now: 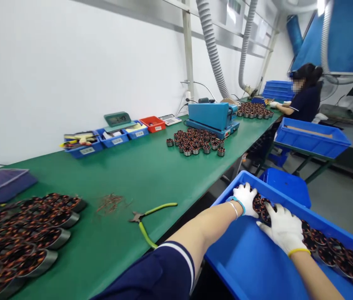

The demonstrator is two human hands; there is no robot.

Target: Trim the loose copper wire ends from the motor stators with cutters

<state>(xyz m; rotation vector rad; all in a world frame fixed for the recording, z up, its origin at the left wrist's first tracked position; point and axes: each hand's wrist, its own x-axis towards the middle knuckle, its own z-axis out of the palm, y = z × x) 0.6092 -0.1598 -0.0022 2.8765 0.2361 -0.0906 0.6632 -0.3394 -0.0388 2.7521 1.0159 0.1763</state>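
Both my hands wear white gloves and reach into a blue plastic crate [245,258] at my right. My left hand [245,199] rests on copper-wound motor stators [329,250] packed along the crate's far wall, its fingers curled over them. My right hand [284,228] lies beside it, fingers bent down onto the same row of stators. Whether either hand has one gripped is hidden by the gloves.
Stacked stators [20,241] lie at the near left of the green bench [139,175], with green-handled cutters [151,216] and wire scraps [110,203]. Further along sit small bins [110,137], loose stators [195,141] and a blue machine [212,117]. A seated person [301,98] works at the far end.
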